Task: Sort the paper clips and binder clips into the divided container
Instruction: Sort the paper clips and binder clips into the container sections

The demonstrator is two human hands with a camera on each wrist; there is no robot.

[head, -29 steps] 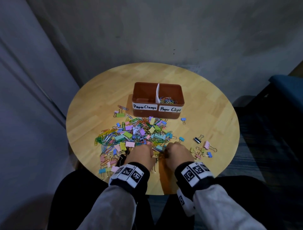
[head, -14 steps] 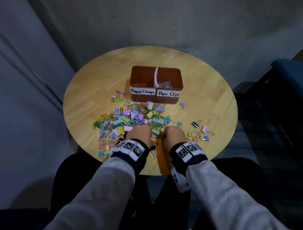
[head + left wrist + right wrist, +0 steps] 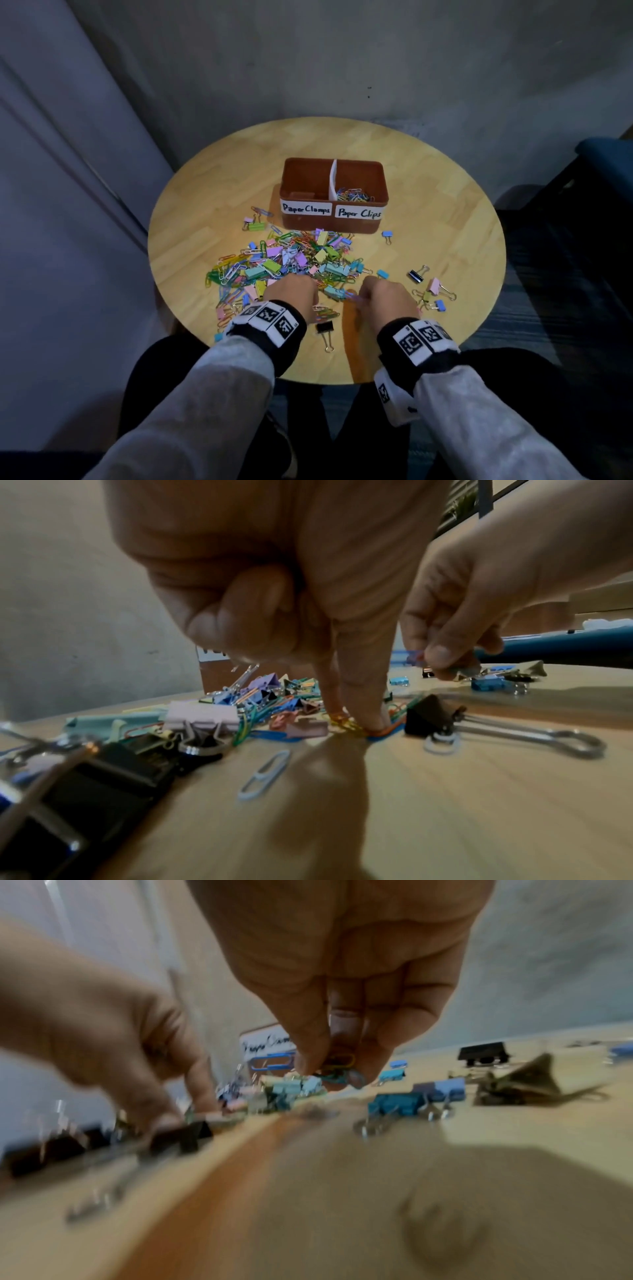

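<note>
The brown divided container (image 3: 356,224) stands at mid-table. Its right "Paper Clips" half holds paper clips (image 3: 352,195); nothing shows in its left "Paper Clamps" half. A mixed pile of coloured paper clips and binder clips (image 3: 291,257) lies in front of it. My left hand (image 3: 291,296) is at the pile's near edge, thumb and forefinger tips (image 3: 369,718) pinching orange and yellow paper clips (image 3: 346,723) on the table. My right hand (image 3: 387,301) hovers just above the table, pinching a small bunch of paper clips (image 3: 339,1066).
A black binder clip (image 3: 324,328) lies between my wrists. Several loose binder clips (image 3: 433,291) sit to the right, and a blue one (image 3: 387,234) lies beside the container. The round table's edge (image 3: 308,377) is close under my wrists. A blue chair (image 3: 603,154) stands at right.
Both hands stay at the pile's near edge, picking among the clips. The head view has shifted, and the black binder clip between my wrists now shows.
</note>
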